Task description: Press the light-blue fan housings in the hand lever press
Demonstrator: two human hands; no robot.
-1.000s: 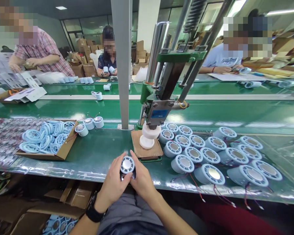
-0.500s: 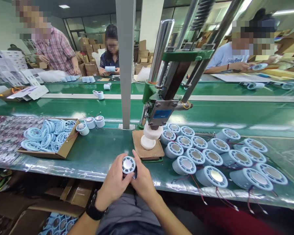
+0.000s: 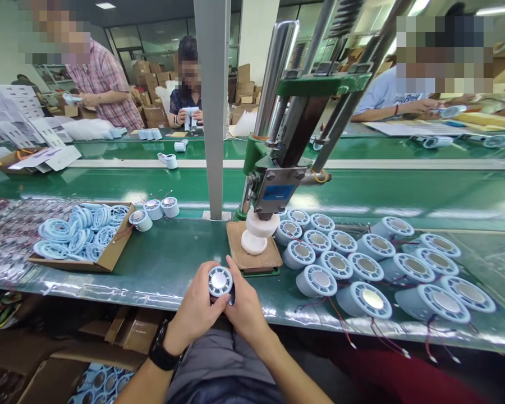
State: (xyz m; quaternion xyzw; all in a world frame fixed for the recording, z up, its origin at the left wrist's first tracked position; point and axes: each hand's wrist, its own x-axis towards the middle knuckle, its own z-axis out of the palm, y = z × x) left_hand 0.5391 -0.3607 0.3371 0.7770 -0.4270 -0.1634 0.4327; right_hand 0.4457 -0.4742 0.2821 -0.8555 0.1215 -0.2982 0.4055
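Between both hands, at the front edge of the green bench, I hold a light blue round fan housing (image 3: pixel 219 280) with a silver disc in its top ring. My left hand (image 3: pixel 196 308) wraps its left side, thumb across the front. From the right, my right hand (image 3: pixel 246 306) closes round it, fingers partly hidden behind. Just beyond stands a green hand press (image 3: pixel 278 193), its white round pusher (image 3: pixel 262 225) above a white round seat (image 3: pixel 253 243) on a brown board (image 3: pixel 235 238). The seat holds nothing.
Several like housings (image 3: pixel 365 298) with trailing wires crowd the bench at right. Blue rings fill a cardboard box (image 3: pixel 116 247) at left, three housings (image 3: pixel 152 209) beside it. A grey post (image 3: pixel 215 112) rises behind. Co-workers handle blue parts across the bench. A carton (image 3: pixel 46 367) is below.
My hands and the housing stay almost where they were. The view has shifted slightly. Across the bench, the person in the plaid shirt has lifted a blue part.
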